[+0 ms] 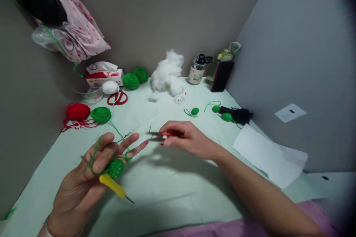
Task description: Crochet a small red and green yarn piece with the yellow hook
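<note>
My left hand (91, 170) is closed on a small green crochet piece (116, 168) and a crochet hook with a yellow handle (112, 186). Green yarn loops over its fingers and runs back to a green yarn ball (101, 114) at the left. My right hand (182, 138) grips small scissors (156, 135), orange at the handle, whose blades point left toward the left fingertips and look parted. A short bit of green yarn (150, 128) shows at the blades; whether it lies between them or on the table I cannot tell.
Around lie a red yarn ball (78, 111), red-handled scissors (117, 98), white stuffing (168, 73), small green crocheted pieces (195, 111) and white paper (271, 155). A cup (196, 75), a bottle (226, 54) and a phone (222, 76) stand at the back wall.
</note>
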Available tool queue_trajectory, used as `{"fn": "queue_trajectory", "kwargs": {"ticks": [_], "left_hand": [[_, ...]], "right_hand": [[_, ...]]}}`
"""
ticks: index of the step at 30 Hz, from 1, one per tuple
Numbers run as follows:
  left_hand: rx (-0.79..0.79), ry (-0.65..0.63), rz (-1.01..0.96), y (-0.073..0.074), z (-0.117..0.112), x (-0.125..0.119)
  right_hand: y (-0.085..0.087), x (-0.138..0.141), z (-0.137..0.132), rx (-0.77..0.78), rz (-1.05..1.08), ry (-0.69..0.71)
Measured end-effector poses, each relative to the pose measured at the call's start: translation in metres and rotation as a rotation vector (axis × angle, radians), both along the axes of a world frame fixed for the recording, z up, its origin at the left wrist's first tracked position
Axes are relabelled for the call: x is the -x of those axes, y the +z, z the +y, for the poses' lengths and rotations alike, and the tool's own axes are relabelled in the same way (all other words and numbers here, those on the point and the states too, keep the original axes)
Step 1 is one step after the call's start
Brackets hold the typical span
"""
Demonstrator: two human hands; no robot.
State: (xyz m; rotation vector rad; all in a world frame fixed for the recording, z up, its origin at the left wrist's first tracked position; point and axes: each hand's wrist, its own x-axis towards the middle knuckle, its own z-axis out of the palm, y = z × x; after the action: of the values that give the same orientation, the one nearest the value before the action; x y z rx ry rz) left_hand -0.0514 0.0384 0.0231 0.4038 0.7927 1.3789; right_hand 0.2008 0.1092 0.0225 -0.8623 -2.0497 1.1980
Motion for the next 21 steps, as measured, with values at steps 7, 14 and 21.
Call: {"fn": "queue_trajectory", "kwargs": {"ticks": [7,14,21], "left_hand": [[0.064,-0.004,0.01,-0.009,-0.009,0.0],[0.074,-0.018,0.01,-0.021,-0.012,-0.001],[0.116,0.05,-0.027,-0.014,-0.007,-0.006]], "right_hand": [[-0.003,0.021,-0.026,-0.357,-0.182,0.032],[-0.011,0.028,-0.028,-0.492,-0.374,0.1],[-0.008,0.018,-0.025,-0.395,-0.406,0.258]]}}
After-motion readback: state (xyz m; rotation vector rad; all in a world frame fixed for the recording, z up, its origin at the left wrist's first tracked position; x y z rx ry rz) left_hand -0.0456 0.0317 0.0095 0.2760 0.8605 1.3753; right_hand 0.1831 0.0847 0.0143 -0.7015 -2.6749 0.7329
